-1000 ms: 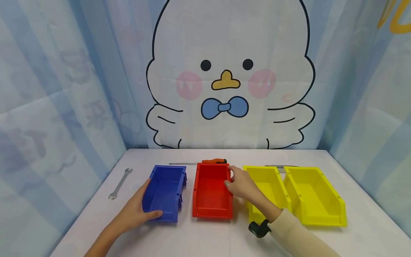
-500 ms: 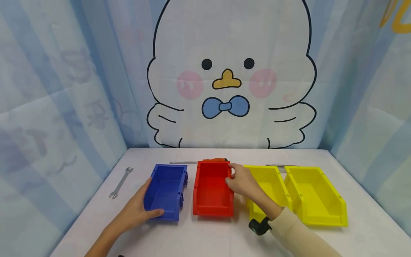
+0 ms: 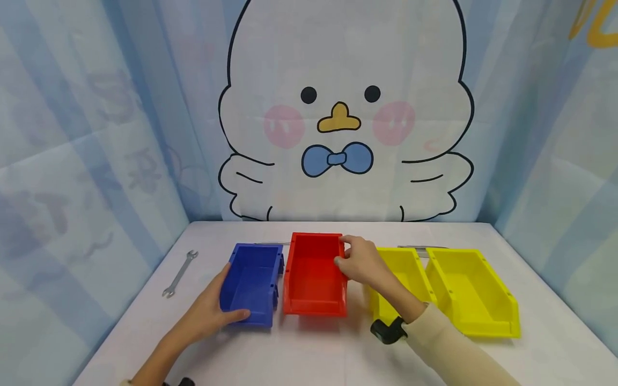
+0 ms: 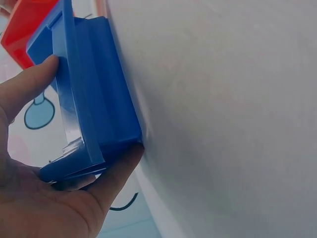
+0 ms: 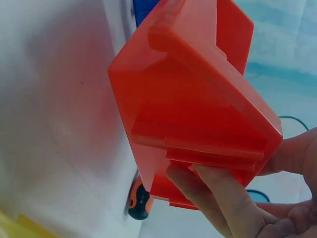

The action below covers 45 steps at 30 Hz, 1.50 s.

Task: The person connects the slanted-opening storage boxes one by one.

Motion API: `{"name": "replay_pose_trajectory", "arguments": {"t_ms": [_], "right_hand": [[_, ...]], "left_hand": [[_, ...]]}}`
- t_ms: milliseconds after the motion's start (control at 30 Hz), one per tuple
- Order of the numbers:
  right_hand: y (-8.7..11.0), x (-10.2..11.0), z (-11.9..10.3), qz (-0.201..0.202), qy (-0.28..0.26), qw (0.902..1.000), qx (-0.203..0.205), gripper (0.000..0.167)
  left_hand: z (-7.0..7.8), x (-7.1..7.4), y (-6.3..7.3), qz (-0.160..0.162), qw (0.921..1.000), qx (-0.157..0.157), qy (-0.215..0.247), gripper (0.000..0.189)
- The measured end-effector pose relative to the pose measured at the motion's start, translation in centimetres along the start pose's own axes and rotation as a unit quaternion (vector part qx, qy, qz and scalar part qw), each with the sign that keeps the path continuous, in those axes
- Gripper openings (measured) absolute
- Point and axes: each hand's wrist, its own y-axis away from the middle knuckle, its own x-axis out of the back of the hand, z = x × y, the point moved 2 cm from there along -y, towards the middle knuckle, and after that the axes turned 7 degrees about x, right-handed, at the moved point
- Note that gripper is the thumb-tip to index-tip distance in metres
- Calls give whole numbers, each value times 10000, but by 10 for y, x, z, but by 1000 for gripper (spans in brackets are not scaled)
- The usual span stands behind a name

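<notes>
A blue plastic storage bin (image 3: 251, 281) stands on the table at centre left. My left hand (image 3: 208, 306) holds it, thumb over the front lip and fingers along its left side. In the left wrist view a finger reaches under the bin's lower edge. Just right of it is a red storage bin (image 3: 316, 276), raised off the table with a shadow below. My right hand (image 3: 363, 262) grips its right wall near the back corner, thumb inside and fingers outside. The right wrist view shows fingertips (image 5: 185, 181) against the ribs on that wall.
Two yellow bins (image 3: 475, 295) stand side by side at the right. An open-ended wrench (image 3: 180, 273) lies at the left. A screwdriver (image 5: 139, 199) with an orange and black handle lies behind the red bin. Behind the yellow bins lies a metal object (image 3: 421, 250), partly hidden.
My right hand has lifted the red bin and shifted it slightly left, toward the blue one. The blue bin has moved slightly right in my left hand. The screwdriver handle is now hidden in the head view.
</notes>
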Motion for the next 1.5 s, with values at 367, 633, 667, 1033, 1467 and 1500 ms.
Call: {"name": "replay_pose_trajectory", "arguments": {"t_ms": [367,633,667,1033,1467,1500], "right_hand": [[-3,0,-11,93,-176,9998,-21,61],[-6,1,-18,49,-246,9997,44,60],[-6,1,-18,38,-246,9997,50,60],[-9,-3,-18,50,-220,9997,49,60],[-7,-8,-17,89,-182,9998,56,59],[-7,-8,-17,88,-163,9998,64,59]], "left_hand": [[6,-2,-3,22,9999,84,-92,127],[7,-3,-4,-11,9999,107,-114,126],[7,-3,-4,-11,9999,91,-128,126],[6,-3,-4,8,9999,14,-112,126],[6,-3,-5,-16,9998,35,-179,126],[6,-2,-5,-21,9998,23,-184,126]]}}
